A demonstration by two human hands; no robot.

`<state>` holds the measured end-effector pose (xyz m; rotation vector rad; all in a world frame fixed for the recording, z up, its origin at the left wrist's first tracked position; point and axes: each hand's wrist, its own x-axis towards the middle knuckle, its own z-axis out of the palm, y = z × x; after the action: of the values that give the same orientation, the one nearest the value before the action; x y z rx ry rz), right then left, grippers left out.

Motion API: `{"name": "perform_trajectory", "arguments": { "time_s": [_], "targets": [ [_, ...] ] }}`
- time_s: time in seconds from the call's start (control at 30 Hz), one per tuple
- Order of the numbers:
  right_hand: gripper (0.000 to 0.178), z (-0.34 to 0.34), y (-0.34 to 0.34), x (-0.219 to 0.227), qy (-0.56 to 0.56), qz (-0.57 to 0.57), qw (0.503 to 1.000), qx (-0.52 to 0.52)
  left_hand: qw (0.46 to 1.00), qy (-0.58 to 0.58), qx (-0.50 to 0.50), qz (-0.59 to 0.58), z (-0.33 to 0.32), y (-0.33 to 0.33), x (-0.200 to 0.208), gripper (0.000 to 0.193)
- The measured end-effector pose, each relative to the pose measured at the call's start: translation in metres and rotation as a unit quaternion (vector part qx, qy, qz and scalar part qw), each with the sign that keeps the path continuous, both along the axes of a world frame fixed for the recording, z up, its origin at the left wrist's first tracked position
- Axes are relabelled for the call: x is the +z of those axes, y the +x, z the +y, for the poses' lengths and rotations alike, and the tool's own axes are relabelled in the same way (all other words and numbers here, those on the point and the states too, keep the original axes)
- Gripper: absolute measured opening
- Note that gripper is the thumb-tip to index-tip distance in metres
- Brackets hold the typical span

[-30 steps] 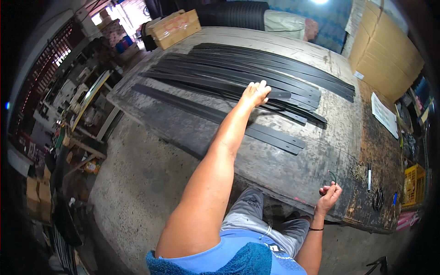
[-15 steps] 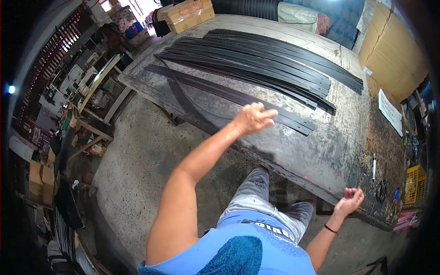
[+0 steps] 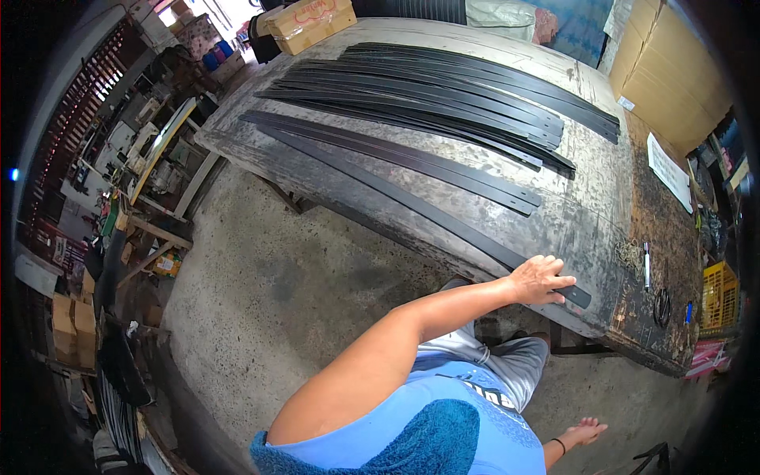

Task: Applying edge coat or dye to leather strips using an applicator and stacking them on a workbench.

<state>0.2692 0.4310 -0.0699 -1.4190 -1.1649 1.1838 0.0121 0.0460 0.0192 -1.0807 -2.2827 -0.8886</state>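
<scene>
Left hand: the left hand (image 3: 540, 279) lies flat with its fingers spread on the near end of one long black strip (image 3: 412, 204). It presses down on the strip and grips nothing.
Right hand: the right hand (image 3: 584, 432) hangs low beside the person's leg, well away from the table. Its fingers are open and loose, and it holds nothing.
Long black strip: it lies slanted across the worn table (image 3: 590, 222). One end sits at the near edge under the left hand. The other end runs off toward the far left corner.
Other strips: a pair of black strips (image 3: 443, 168) lies just behind the long one, flat on the table top. A big pile of black strips (image 3: 467, 91) lies farther back and reaches almost to the far right edge.
Cardboard box: a taped brown box (image 3: 305, 22) sits at the far left corner of the table.
Right side of the table: a pen (image 3: 647, 266) and a pair of scissors (image 3: 662, 307) lie near the right edge. A white paper sheet (image 3: 667, 172) lies farther back along that edge.
Beside the table: a yellow crate (image 3: 716, 298) stands past the right edge. Flat brown cardboard (image 3: 673, 67) leans past the far right corner.
Floor: the grey concrete floor (image 3: 269, 293) runs along the near edge of the table.
</scene>
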Motion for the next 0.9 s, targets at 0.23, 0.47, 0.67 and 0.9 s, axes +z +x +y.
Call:
{"name": "perform_trajectory", "arguments": {
  "time_s": [0.23,0.47,0.67,0.9],
  "targets": [
    [0.037,-0.007,0.114,-0.071,-0.152,-0.151,0.976,0.035,0.997,-0.053,0.049,-0.002,-0.022,-0.016,-0.01,0.048],
    [0.064,-0.036,0.122,-0.06,-0.219,-0.116,0.966,0.079,0.993,-0.03,0.116,0.009,-0.041,-0.032,-0.003,0.063],
    [0.058,0.002,0.122,-0.081,-0.149,-0.033,0.988,0.006,0.982,-0.158,0.099,-0.038,-0.026,0.008,-0.013,0.072],
    [0.054,0.007,0.031,0.024,-0.088,0.089,0.991,-0.054,0.892,-0.176,-0.349,-0.228,0.016,0.077,-0.001,0.029]
  ]
}}
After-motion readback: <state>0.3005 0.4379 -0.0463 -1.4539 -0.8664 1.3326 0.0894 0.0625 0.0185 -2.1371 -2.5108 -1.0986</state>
